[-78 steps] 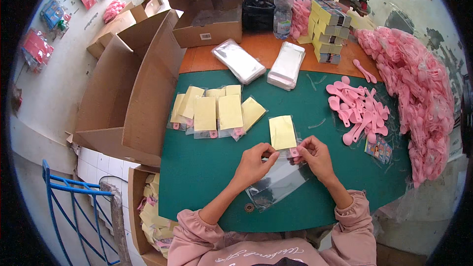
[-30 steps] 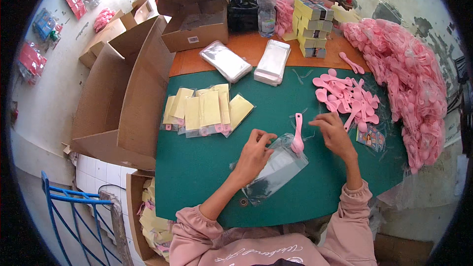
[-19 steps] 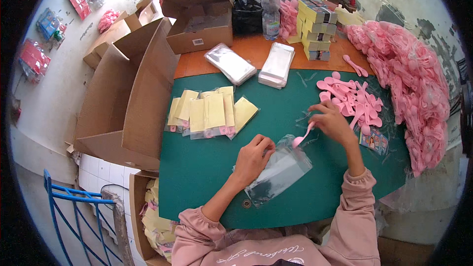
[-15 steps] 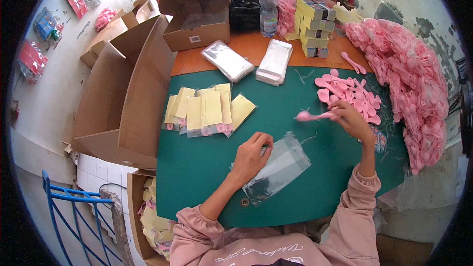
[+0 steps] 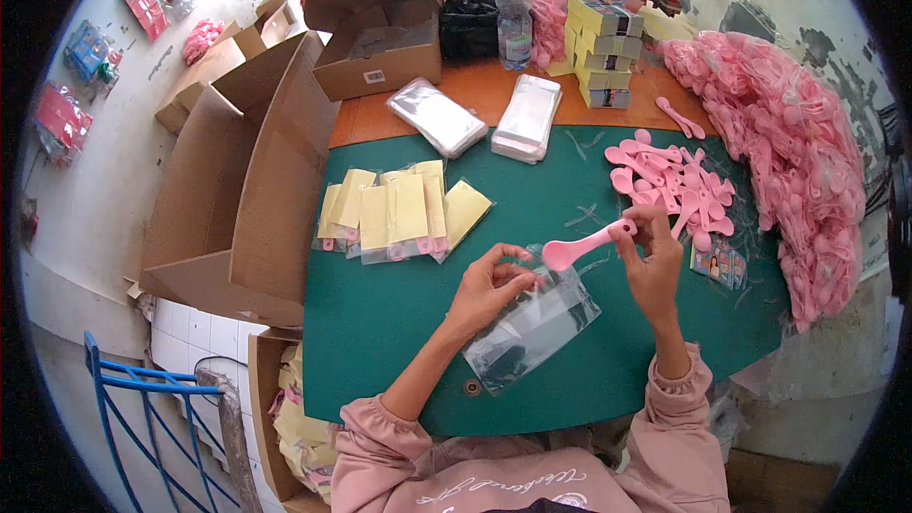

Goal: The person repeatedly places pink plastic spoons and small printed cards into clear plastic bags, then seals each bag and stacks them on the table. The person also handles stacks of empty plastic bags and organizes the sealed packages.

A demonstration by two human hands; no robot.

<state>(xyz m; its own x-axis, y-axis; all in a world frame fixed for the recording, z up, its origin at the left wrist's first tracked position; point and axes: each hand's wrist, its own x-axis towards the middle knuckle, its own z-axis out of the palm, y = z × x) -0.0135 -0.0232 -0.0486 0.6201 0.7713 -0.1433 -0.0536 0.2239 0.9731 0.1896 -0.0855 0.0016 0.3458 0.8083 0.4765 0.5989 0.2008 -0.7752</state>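
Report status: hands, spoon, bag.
Right hand holds pink spoon, bowl end toward clear bag. Left hand pinches bag's mouth on green mat. Nothing between spoon and bag.

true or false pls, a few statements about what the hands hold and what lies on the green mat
1. The right hand holds a pink spoon. True.
2. The left hand grips a water bottle. False: it holds the mouth of a clear plastic bag; the bottle stands far back.
3. Packed yellow-card packets lie on the green mat. True.
4. The loose pink spoons lie left of the packets. False: they lie to the right.
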